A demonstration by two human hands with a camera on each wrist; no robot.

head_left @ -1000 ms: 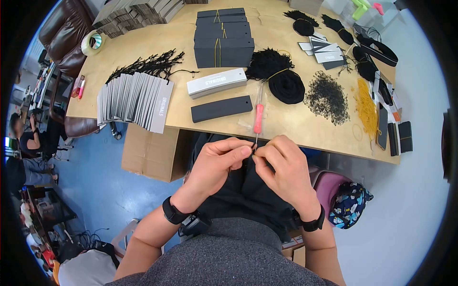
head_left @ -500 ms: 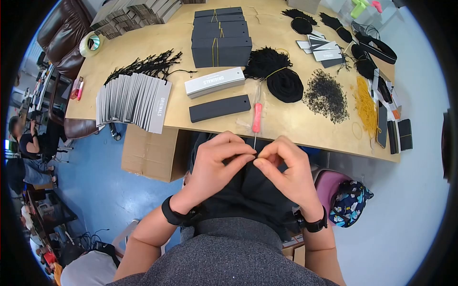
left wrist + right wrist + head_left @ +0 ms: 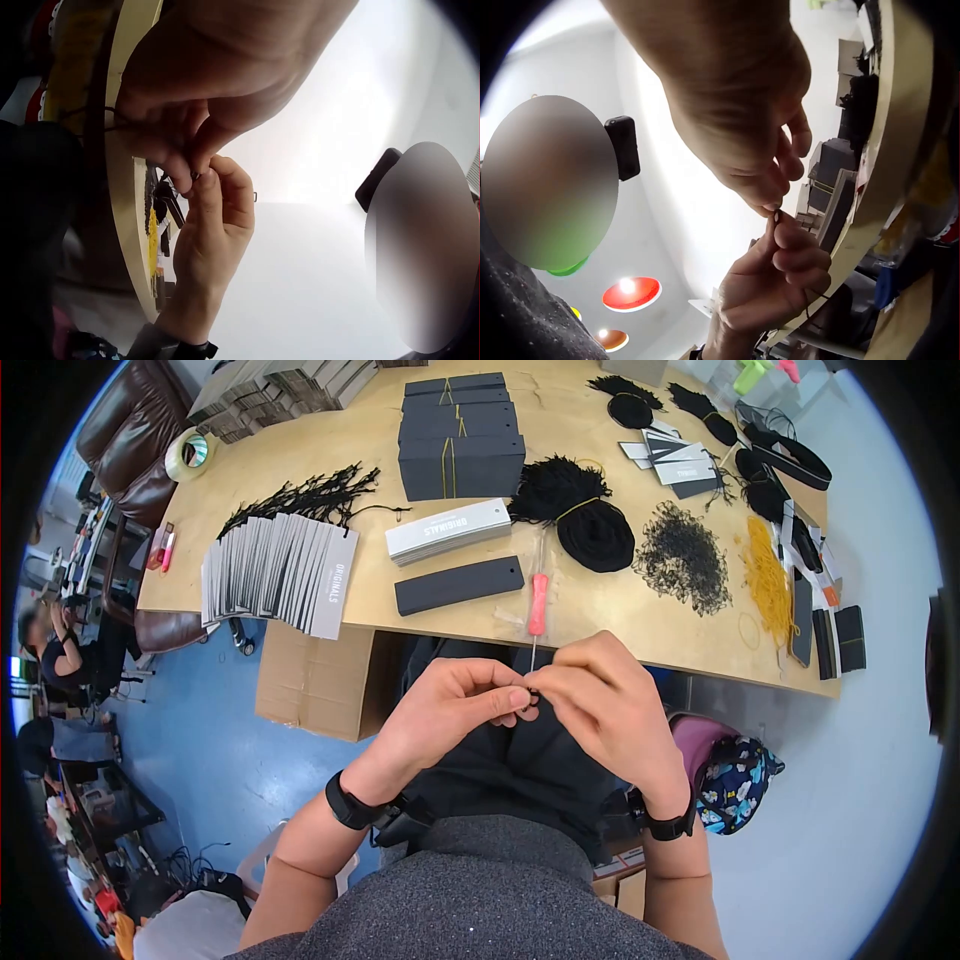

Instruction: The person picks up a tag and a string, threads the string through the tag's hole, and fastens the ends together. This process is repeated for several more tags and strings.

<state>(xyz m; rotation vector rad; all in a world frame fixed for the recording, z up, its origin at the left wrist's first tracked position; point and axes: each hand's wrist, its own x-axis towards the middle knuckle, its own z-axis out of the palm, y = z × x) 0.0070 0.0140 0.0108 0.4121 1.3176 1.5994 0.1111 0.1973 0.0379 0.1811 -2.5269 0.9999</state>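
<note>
Head view: near the front edge of the pale wooden table [image 3: 650, 643] lie a flat charcoal card strip [image 3: 460, 585] and, toward the right corner, tangled yellow rubber bands [image 3: 770, 590]. The pink-handled tool with a thin metal shaft [image 3: 538, 603] points over that edge, long axis front to back; fingers obscure its tip. Just off the edge, the left hand [image 3: 455, 710] and right hand [image 3: 610, 705] pinch a small black piece [image 3: 534, 698], fingers curled.

Left wrist view: a thin dark cord [image 3: 109, 109] runs beside the left hand.

Right wrist view: fingertips of both hands meet at the piece; its direction is unclear.
</note>
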